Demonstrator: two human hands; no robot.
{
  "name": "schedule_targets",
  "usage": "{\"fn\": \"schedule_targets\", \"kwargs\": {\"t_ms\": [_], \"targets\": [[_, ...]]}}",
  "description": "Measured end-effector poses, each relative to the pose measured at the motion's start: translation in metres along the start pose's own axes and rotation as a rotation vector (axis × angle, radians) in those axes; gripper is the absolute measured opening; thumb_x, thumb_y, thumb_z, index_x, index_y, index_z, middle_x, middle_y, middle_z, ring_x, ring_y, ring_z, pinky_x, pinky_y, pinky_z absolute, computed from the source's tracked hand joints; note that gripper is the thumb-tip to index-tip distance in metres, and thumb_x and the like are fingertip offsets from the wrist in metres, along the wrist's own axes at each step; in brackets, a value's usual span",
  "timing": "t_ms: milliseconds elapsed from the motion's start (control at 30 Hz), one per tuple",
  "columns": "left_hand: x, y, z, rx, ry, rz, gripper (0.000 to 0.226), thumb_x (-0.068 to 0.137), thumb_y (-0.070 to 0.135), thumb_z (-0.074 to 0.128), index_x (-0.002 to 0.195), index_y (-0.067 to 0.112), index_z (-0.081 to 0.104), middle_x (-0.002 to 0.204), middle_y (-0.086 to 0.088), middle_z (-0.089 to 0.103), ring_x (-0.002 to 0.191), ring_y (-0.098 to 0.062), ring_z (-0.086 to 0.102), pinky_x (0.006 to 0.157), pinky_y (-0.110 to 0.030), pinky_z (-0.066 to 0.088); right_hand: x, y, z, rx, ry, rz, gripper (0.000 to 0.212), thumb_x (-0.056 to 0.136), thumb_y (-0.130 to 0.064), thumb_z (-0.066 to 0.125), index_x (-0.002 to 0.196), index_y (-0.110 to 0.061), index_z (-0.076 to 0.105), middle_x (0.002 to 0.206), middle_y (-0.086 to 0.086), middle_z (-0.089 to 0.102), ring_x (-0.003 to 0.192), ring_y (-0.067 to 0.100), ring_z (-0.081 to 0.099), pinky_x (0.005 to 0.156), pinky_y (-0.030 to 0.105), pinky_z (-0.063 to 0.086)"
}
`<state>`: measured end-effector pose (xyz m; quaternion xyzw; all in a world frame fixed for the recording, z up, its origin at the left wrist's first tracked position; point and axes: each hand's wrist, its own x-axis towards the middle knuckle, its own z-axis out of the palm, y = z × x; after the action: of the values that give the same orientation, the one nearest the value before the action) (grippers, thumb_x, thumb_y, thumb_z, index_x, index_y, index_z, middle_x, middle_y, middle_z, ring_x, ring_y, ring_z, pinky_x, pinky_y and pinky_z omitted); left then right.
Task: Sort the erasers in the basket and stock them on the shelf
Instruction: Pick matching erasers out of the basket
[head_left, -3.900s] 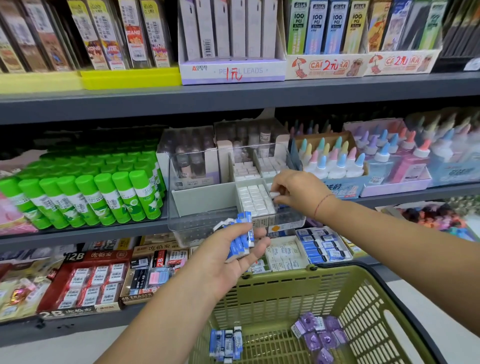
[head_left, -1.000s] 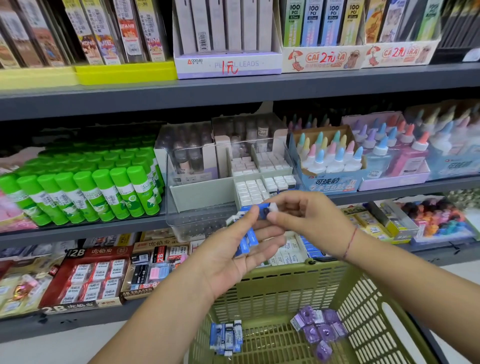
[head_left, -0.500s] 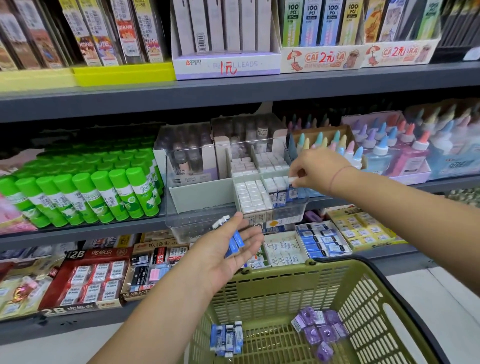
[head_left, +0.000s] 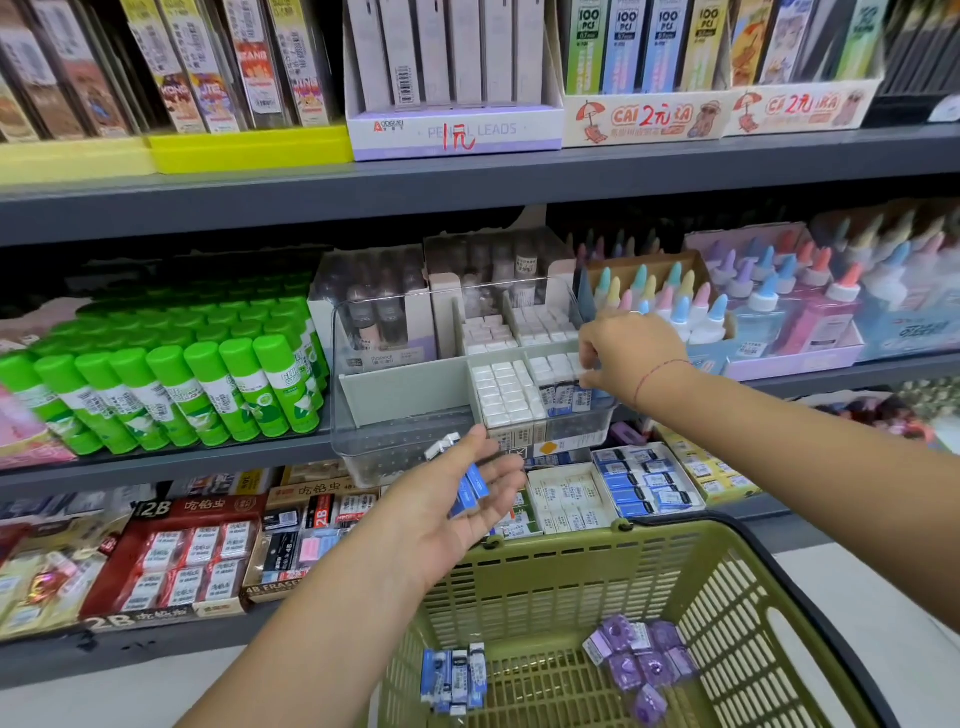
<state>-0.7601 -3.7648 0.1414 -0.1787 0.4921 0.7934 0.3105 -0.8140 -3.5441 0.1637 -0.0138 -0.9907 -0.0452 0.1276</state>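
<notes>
The middle shelf (head_left: 156, 470) carries a clear divided bin (head_left: 395, 447) between green glue sticks (head_left: 234, 384) on the left and pastel-capped glue bottles (head_left: 691, 317) on the right. The green basket (head_left: 571, 571) sits in the near foreground below it. It holds a cluster of blue-sleeved erasers (head_left: 453, 680) at its left and a group of purple wrapped erasers (head_left: 639, 660) at its right.

The right hand (head_left: 631, 358) is over the bin's near-right compartment (head_left: 563, 397). Its fingers are curled downward, with the tips among erasers that stand upright in rows, white ends up. It cannot be determined whether the tips pinch an eraser or only press on the row.

The left hand (head_left: 462, 509) is held palm-up just below the bin's near wall. Its fingers are relaxed and nearly straight, and a few blue-sleeved erasers (head_left: 470, 491) rest on them.

Key relation: the palm stock lies near and to the left of the right fingers. Its long axes run along the left fingers, toward the shelf. Each eraser will probably need turning upright to match the row. The right hand is nearer the compartment.
</notes>
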Motion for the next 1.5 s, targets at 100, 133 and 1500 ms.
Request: {"fn": "schedule_targets", "kwargs": {"t_ms": [100, 133, 1500], "targets": [[-0.001, 0.000, 0.002, 0.007, -0.004, 0.002, 0.027, 0.089, 0.026, 0.063, 0.098, 0.001, 0.062, 0.077, -0.015, 0.073, 0.044, -0.012, 0.056, 0.039, -0.018, 0.045, -0.001, -0.002, 0.005, -0.009, 0.011, 0.018, 0.017, 0.081, -0.025, 0.070, 0.091, -0.017, 0.059, 0.103, 0.005, 0.058, 0.093, 0.025, 0.057, 0.073, 0.029, 0.035], [-0.002, 0.000, 0.002, -0.001, -0.016, 0.002, 0.025, 0.088, 0.026, 0.063, 0.095, 0.003, 0.060, 0.075, -0.015, 0.072, 0.042, -0.011, 0.052, 0.037, -0.017, 0.041, -0.002, -0.001, 0.004, -0.010, 0.009, 0.022, 0.017, 0.081, -0.026, 0.070, 0.092, -0.017, 0.060, 0.104, 0.004, 0.059, 0.093, 0.025, 0.057, 0.074, 0.030, 0.036], [-0.001, 0.005, -0.007, 0.107, 0.009, 0.165, 0.020, 0.086, 0.012, 0.066, 0.102, 0.000, 0.066, 0.087, -0.016, 0.074, 0.074, -0.022, 0.071, 0.060, -0.028, 0.059, -0.029, -0.003, -0.022, 0.991, 0.004, 0.117, 0.011, 0.083, -0.011, 0.070, 0.090, -0.008, 0.062, 0.074, 0.004, 0.067, 0.068, 0.018, 0.065, 0.070, 0.024, 0.055]]}}
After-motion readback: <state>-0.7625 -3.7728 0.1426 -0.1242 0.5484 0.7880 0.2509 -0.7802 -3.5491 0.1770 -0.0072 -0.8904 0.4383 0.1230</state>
